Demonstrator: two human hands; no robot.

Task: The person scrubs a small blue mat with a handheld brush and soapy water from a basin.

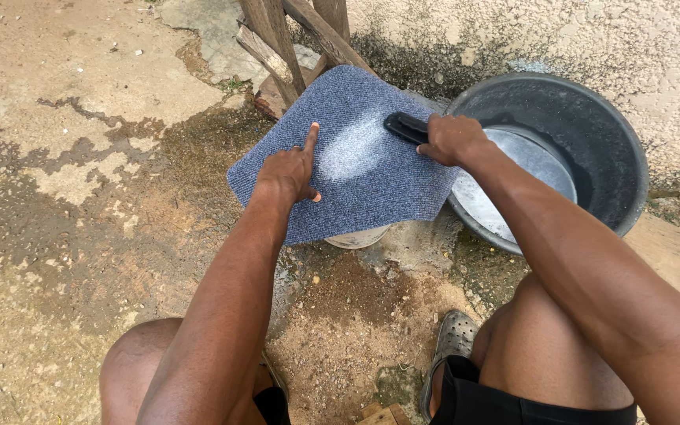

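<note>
Right hand clenched on brush, left hand pressing open, forefinger out, on blue mat draped over a small bucket beside the basin; mat looks wet, limp, heavyish, best gripped at an edge.

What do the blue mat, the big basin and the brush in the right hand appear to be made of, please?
Mat: seemingly synthetic ribbed carpet, blue-grey, with a fine corded weave and a pale soapy patch. Basin: probably dark grey plastic, matte, with a rolled rim; a shinier, metal-looking pan sits inside. Brush: black, likely plastic; the right hand hides most of it.
</note>
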